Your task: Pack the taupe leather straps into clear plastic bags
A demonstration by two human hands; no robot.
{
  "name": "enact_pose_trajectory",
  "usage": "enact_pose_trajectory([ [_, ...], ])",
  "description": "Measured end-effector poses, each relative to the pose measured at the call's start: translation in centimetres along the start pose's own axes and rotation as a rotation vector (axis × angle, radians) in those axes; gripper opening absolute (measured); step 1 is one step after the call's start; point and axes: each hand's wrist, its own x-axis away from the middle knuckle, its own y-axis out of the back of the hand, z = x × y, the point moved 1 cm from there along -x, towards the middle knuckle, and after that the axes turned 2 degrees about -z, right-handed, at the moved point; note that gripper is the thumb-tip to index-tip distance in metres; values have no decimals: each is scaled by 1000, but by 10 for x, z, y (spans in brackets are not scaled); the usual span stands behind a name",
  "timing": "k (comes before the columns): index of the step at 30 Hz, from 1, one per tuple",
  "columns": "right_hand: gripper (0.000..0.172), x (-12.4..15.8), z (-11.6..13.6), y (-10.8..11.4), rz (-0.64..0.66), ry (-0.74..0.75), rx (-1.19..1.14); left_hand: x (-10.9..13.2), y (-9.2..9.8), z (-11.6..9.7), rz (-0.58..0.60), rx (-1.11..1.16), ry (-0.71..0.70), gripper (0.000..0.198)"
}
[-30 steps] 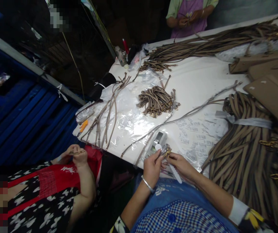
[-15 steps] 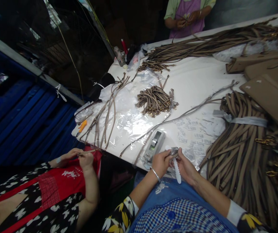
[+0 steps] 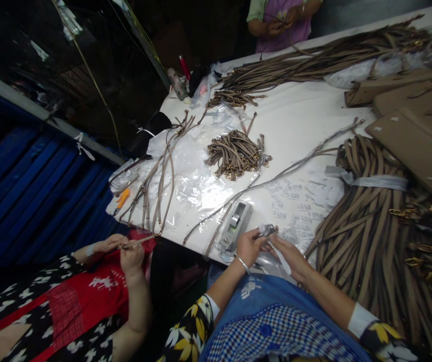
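My left hand (image 3: 248,246), with a silvery bangle at the wrist, pinches a small shiny grey piece (image 3: 268,230) that looks like a strap end or buckle in clear wrap; its exact kind is unclear. My right hand (image 3: 291,257) has its fingers closed at the same piece from the other side. A white strip (image 3: 281,259) with a scalloped edge hangs beneath it, against the right palm. Just beyond my left hand stands a grey tape dispenser (image 3: 236,226). Small printed labels (image 3: 298,201) lie spread past my right hand.
A thick bundle of brown straps (image 3: 366,241) lies to my right, below brown bags (image 3: 415,146). Short straps with gold hooks (image 3: 234,153) are heaped mid-table. A co-worker's hands (image 3: 131,251) hold a strap at left; another person (image 3: 283,22) works across the table.
The view has shifted slightly, so the table appears further left and up. The white strip has swung from hanging nearly straight to a slant along my right palm, and the shiny piece has tilted.
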Motion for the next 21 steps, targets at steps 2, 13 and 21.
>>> enact_pose_trajectory([
  [2, 43, -5, -10, 9, -37, -5, 17, -4, 1, 4, -12, -71, -17, 31],
  [13, 26, -7, -27, 37, -13, 102, 290, -7, -4, 32, -13, -437, -155, 27],
  [21, 14, -10, 1, 43, 90, 384, 737, -2, -6, 42, -25, -526, -207, 26],
])
